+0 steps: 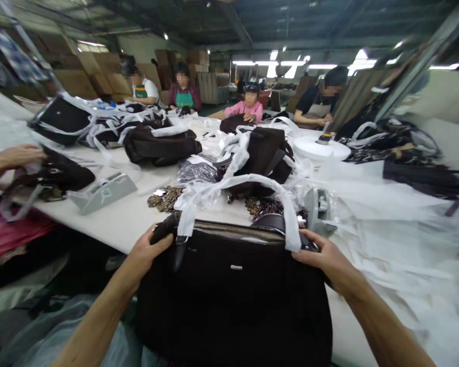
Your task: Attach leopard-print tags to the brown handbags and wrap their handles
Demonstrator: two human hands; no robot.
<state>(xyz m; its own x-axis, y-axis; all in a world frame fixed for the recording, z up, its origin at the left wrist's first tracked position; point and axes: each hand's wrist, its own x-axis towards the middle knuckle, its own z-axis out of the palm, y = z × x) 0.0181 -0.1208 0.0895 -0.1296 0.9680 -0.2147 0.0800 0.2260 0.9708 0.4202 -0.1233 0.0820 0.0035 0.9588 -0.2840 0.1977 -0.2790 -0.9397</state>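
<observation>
A large black handbag (233, 300) fills the lower middle, upright, with its zipped top partly open and a small metal plate on its front. White wrapping (248, 179) covers its arched handle. My left hand (151, 250) grips the bag's upper left corner, thumb and fingers closed on it. At the upper right corner my right hand (319, 255) pinches the edge beside the handle's end. Behind the bag lie patterned round pieces (165, 199) and clear plastic.
Grey tape dispensers (102, 193) stand left and right on the white table (87, 216). Other dark bags (162, 144) lie further back. Another person's hand (21, 155) holds a bag at far left. Several people work across the table. White sheets (398, 244) cover the right side.
</observation>
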